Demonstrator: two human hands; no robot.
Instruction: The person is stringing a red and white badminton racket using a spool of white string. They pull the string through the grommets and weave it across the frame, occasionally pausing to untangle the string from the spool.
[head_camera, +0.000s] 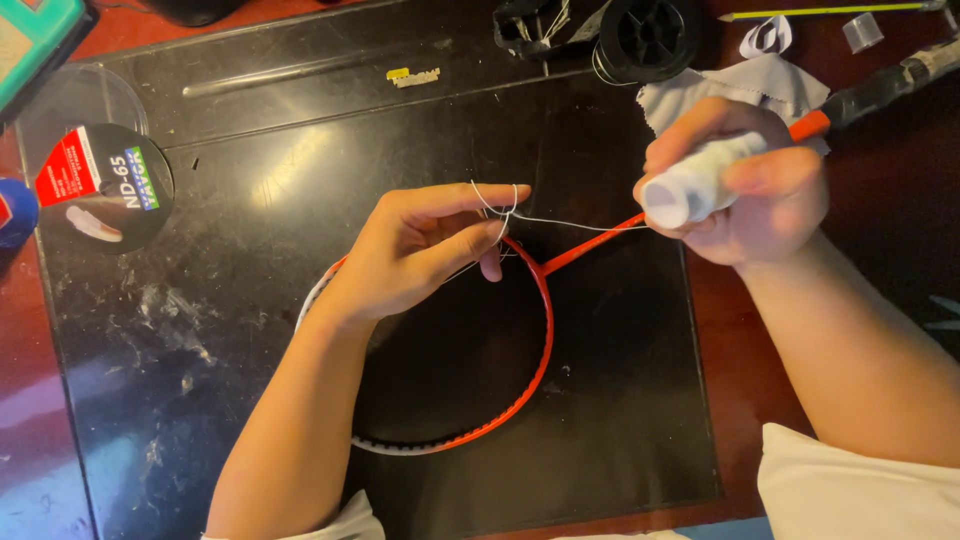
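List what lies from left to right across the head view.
Round string package → left hand → orange racket frame → right hand gripping a white-wrapped handle → black and orange tool.

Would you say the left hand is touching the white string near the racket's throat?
Touching: the head view shows the white string looped over the left hand fingertips, above the orange racket frame.

my left hand (415, 250) and right hand (745, 185) are bare, no rings or gloves; short white fabric sleeves (860, 490) cover my upper arms.
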